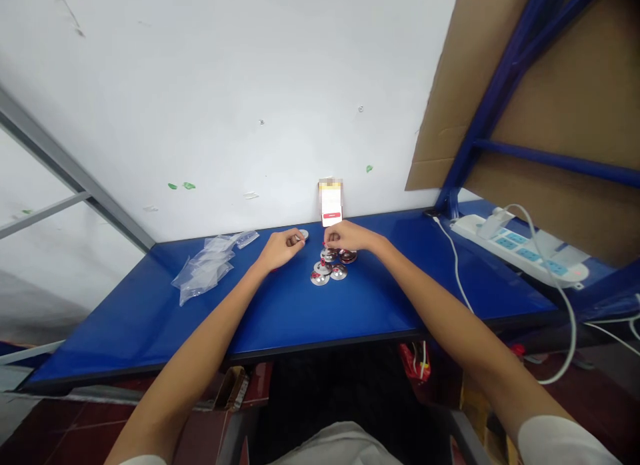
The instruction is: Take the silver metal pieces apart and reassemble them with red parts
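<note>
A small pile of shiny, domed metal discs with red loops point(323, 268), looking like finger cymbals, lies on the blue table point(300, 325). My right hand point(345, 236) is closed in a pinch just over the back of the pile. A bit of red shows at its fingertips, by the upper disc point(329, 254); the fingers cover most of what they grip. To the left, my left hand point(281, 247) has thumb and fingers closed at the edge of a pale round disc point(303, 235). Part of that disc is behind the fingertips.
Clear plastic bags point(206, 268) are spread on the table's left. A lit phone point(331, 203) leans against the white wall. On the right are a white power strip point(520, 248) with cables, a blue metal frame point(493, 111) and cardboard point(565, 98).
</note>
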Demonstrator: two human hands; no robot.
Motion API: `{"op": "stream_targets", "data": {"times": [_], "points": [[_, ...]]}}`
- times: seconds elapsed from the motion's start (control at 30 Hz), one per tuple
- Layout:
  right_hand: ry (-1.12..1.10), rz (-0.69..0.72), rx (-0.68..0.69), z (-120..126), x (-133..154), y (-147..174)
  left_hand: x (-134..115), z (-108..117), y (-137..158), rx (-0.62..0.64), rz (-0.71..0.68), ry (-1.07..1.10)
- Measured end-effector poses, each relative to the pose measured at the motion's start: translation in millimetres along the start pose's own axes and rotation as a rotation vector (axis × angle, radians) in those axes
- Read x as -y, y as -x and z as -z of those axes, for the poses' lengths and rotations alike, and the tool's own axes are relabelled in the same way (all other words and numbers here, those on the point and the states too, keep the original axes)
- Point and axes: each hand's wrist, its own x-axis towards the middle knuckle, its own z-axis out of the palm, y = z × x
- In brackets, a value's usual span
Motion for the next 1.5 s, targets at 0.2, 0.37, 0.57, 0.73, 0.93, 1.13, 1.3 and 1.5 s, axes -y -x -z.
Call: {"op": "stream_targets", "data": {"times": [0.2,0.37,0.57,0.73,0.93,1.13,1.3,1.5], "points": [[-0.308,0.014,-0.249,-11.7,7.8,-10.5,-9.6,-22.7,-2.8,0.007,-0.011,0.539],[-0.552,0.027,-0.348,-24.3,14.1,-16.8,-9.1,-29.2,-6.6,-0.178,0.109,0.753],[-0.672,-0.006,-0.317,-31.9,15.1,-18.4,-2.4,-23.1,-3.0,-0.027,0.125,0.718],[-0.695,-0.007,-0.277,-36.6,18.2,-17.5,-2.1,-22.7,-1.9,-0.02,0.118,0.69],[-0.508,0.08,-0.26,-34.5,29.0,-11.5,-8.2,-19.2,-0.3,-0.02,0.121,0.705],[-0.419,0.038,-0.237,-35.0,30.1,-12.2,-6.7,-12.6,0.7,0.107,0.134,0.724],[-0.353,-0.086,-0.419,-40.0,21.5,-17.2,-0.5,19.4,-1.3,0.285,0.077,0.621],[-0.283,-0.147,-0.494,-37.8,9.4,-16.9,16.8,87.9,3.9,0.188,0.024,-0.027]]}}
